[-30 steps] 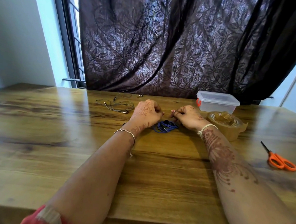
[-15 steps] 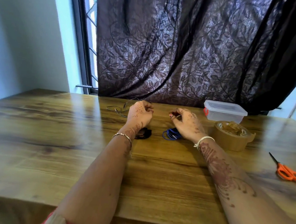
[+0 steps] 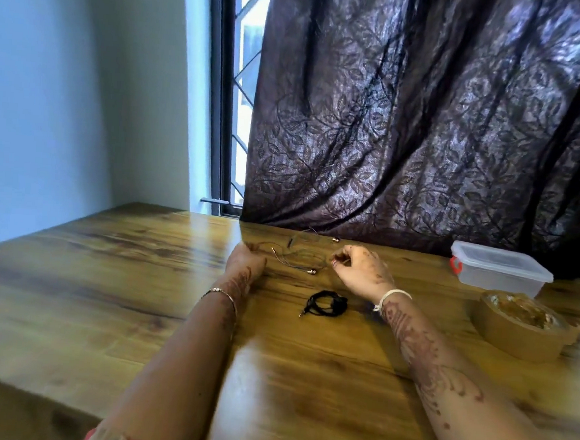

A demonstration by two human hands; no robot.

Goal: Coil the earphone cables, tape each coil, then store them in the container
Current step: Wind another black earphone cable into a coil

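Fingers (image 3: 245, 249) of the left hand (image 3: 246, 262) and right hand (image 3: 364, 269) pinch the loose thin dark earphone cable (image 3: 299, 262) by the wooden worktop's (image 3: 140, 278) far edge (left grip blurred), and tugging could knot it.

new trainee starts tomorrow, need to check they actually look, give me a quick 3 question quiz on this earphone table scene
1. True or false: the container has its lid off.
2. Which stands nearer the person, the tape roll or the container?
3. The black coil lies:
A. on the table, apart from the loose cable
B. inside the container
C. on top of the tape roll

Key: 1 false; 2 tape roll; 3 A
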